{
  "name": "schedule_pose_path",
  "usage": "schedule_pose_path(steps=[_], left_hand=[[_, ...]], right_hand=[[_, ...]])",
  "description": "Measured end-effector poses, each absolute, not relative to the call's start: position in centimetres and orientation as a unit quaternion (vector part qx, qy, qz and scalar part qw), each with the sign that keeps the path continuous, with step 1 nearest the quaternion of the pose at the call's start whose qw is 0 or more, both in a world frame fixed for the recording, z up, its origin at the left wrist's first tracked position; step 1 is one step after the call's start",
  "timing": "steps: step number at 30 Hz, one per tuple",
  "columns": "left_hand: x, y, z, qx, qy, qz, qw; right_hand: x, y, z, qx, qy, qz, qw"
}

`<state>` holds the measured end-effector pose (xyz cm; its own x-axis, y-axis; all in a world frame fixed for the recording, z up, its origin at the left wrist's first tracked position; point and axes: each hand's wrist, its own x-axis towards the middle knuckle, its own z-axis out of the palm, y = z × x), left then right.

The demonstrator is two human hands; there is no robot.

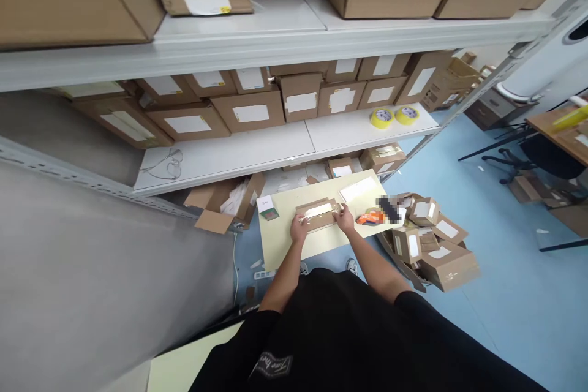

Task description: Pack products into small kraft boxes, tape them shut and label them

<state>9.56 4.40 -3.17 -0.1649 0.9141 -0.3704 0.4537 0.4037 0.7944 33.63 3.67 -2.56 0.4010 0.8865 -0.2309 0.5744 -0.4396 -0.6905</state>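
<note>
A flat brown cardboard box (316, 222) with a pale label strip and shiny clear tape on top lies on the cream table (280, 246). My left hand (299, 229) grips its left end, fingers curled at the edge. At the opposite end, my right hand (343, 219) has its fingers closed on the box's right edge. Just right of that hand lies an orange object (371, 217), beside a blurred-out dark patch. A small white-and-green box (267, 207) stands at the table's left. Toward the back right are white label sheets (357, 188).
Shelves with several labelled cartons (252, 111) rise behind the table; the middle shelf (257, 153) holds yellow tape rolls (381, 118). An open carton (225, 205) sits at left. Packed boxes (445, 260) are heaped on the right. A power strip (265, 274) lies on the floor.
</note>
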Motion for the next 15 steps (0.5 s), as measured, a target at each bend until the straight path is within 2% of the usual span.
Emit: schedule_pose_path(steps=[4, 8, 11, 15], left_hand=[[11.2, 4.7, -2.3, 0.436, 0.778, 0.229, 0.39], [11.7, 4.8, -1.8, 0.432, 0.781, 0.288, 0.346], [11.5, 5.3, -2.1, 0.44, 0.772, 0.312, 0.336], [11.6, 6.2, -3.1, 0.442, 0.74, 0.346, 0.37]], right_hand=[[39.5, 3.9, -1.3, -0.753, -0.535, 0.215, 0.316], [49.4, 3.9, -0.5, -0.769, -0.528, 0.146, 0.329], [57.2, 3.2, -1.4, -0.813, -0.476, 0.134, 0.307], [64.7, 2.1, -4.5, -0.858, -0.433, 0.165, 0.222]])
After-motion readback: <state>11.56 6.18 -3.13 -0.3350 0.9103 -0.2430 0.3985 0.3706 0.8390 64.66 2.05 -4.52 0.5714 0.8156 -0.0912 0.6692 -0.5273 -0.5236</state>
